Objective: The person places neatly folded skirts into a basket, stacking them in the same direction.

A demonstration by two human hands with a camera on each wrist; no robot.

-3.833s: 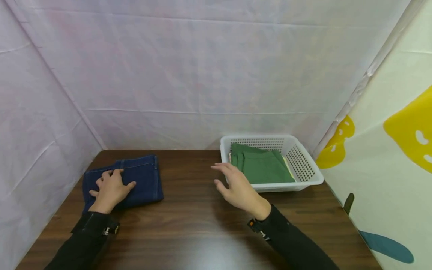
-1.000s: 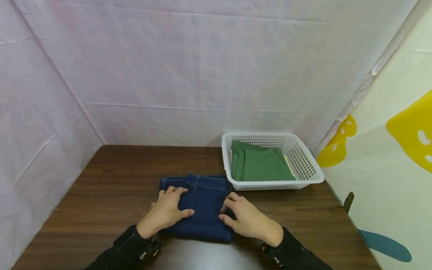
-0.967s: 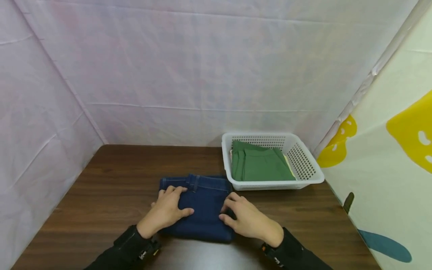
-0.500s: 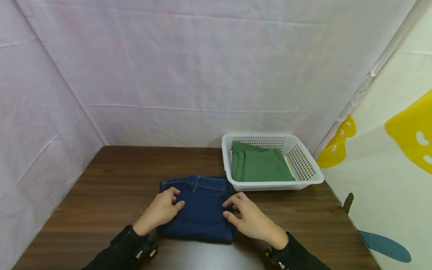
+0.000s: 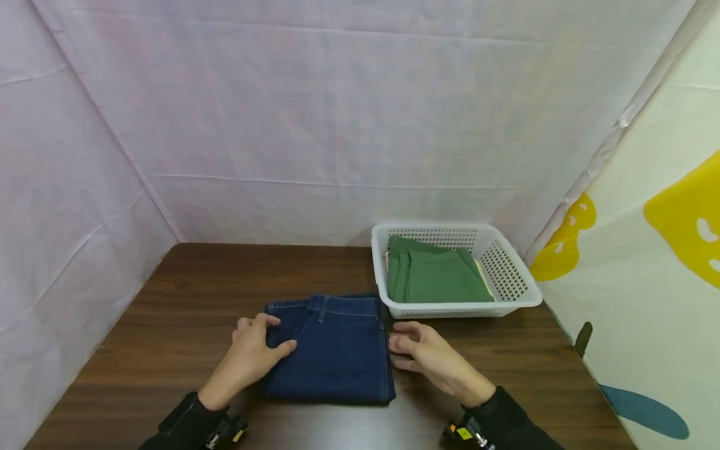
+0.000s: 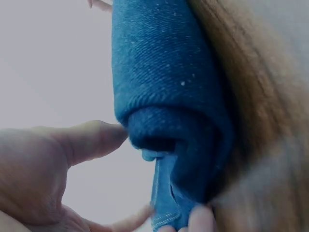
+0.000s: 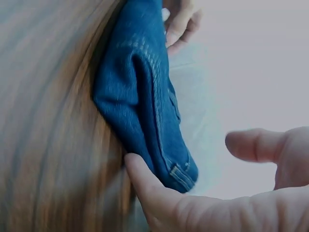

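Observation:
A folded pair of blue jeans (image 5: 337,350) lies on the brown wooden table, its waistband towards the far side. My left hand (image 5: 247,353) is at its left edge, thumb and index finger spread over the denim. In the left wrist view the left thumb (image 6: 99,140) touches the rolled fold, while other fingertips reach the far end of that side. My right hand (image 5: 433,359) is beside the right edge. One right finger (image 7: 142,176) touches the folded side in the right wrist view, and the right thumb (image 7: 253,145) stands apart from the cloth.
Just behind the right hand stands a white perforated basket (image 5: 458,309), close to the jeans' far right corner. Folded green clothing (image 5: 447,278) lies in it, over something pale. White fabric walls (image 5: 270,125) rise behind and left of the table (image 5: 169,350).
The jeans were slid from the table's left to the middle, before the basket. Over the last second my left hand drew back leftwards and my right hand shifted slightly right, its fingers loosening.

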